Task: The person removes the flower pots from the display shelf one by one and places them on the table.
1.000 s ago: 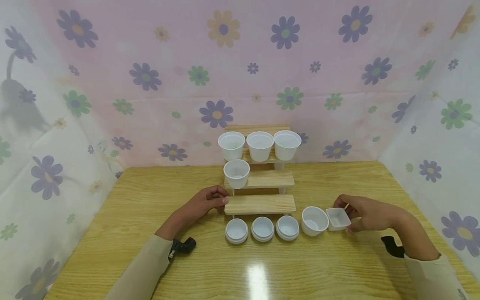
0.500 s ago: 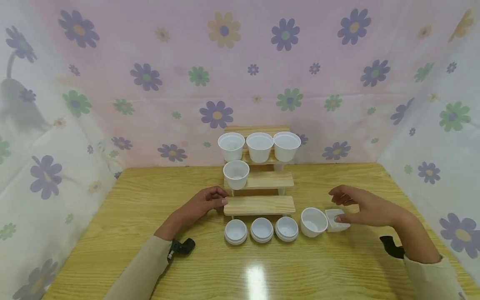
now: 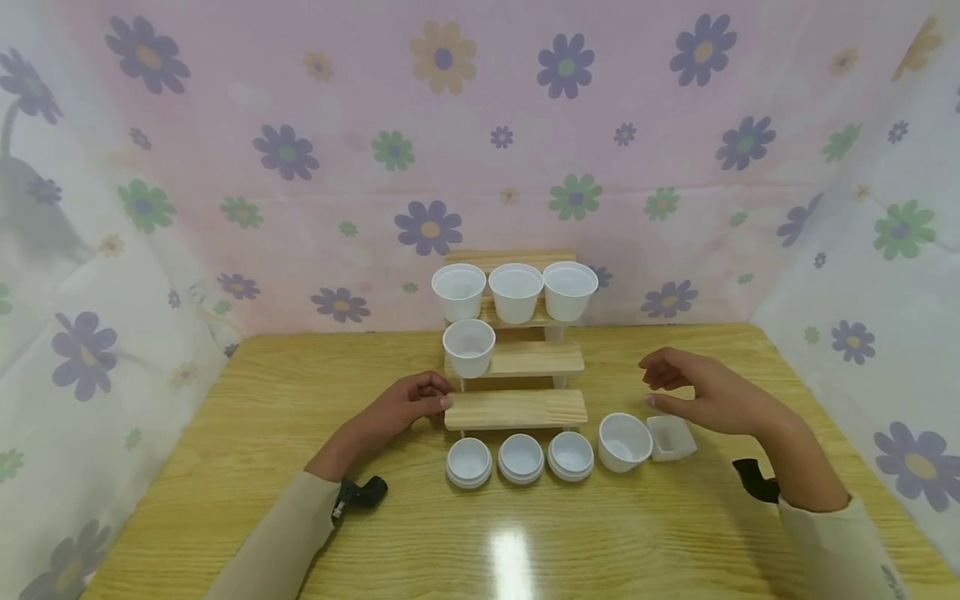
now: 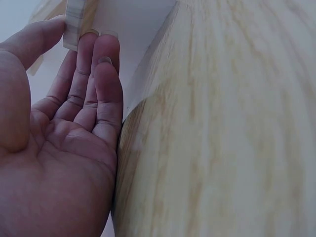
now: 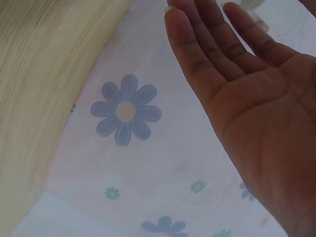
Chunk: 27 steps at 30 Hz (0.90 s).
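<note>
The left hand [image 3: 408, 405] holds the wooden stand [image 3: 538, 358] at its lowest step [image 3: 516, 410]; the right hand [image 3: 716, 395] hovers near a square white cup [image 3: 672, 439].

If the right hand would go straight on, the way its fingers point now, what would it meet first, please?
Probably the wooden step that bears only one cup. The right hand's grip points roughly at its nearer end, but height is unclear, so it might pass above.
</note>
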Motion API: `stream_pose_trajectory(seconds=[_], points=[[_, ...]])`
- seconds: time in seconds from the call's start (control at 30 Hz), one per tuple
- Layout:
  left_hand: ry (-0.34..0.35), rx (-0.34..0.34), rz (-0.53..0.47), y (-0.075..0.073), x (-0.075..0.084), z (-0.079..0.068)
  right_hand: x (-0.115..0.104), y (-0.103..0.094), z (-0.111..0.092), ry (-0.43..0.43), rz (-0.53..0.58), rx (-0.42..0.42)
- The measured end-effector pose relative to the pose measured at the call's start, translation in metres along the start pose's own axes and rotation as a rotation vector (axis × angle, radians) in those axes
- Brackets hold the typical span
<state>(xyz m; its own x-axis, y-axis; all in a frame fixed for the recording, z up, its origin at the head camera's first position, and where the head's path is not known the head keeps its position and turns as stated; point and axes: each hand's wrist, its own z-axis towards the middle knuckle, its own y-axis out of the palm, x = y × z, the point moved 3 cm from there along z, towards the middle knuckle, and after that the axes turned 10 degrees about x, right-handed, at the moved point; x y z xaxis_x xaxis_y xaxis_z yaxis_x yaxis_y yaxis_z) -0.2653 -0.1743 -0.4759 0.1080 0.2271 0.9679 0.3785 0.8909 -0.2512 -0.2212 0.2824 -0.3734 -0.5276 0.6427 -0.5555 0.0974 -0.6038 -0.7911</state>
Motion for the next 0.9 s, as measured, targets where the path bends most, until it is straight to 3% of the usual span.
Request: stream_pose_trajectory(seconds=[0.43,0.9], points=[[-0.006,-0.01,-0.001,0.0,0.0,-0.001,-0.033,0.01,0.03,-0.082,0.021,0.064],[-0.019,0.0,0.008,-0.001,0.001,-0.001,-0.049,0.021,0.044,-0.183,0.108,0.116]])
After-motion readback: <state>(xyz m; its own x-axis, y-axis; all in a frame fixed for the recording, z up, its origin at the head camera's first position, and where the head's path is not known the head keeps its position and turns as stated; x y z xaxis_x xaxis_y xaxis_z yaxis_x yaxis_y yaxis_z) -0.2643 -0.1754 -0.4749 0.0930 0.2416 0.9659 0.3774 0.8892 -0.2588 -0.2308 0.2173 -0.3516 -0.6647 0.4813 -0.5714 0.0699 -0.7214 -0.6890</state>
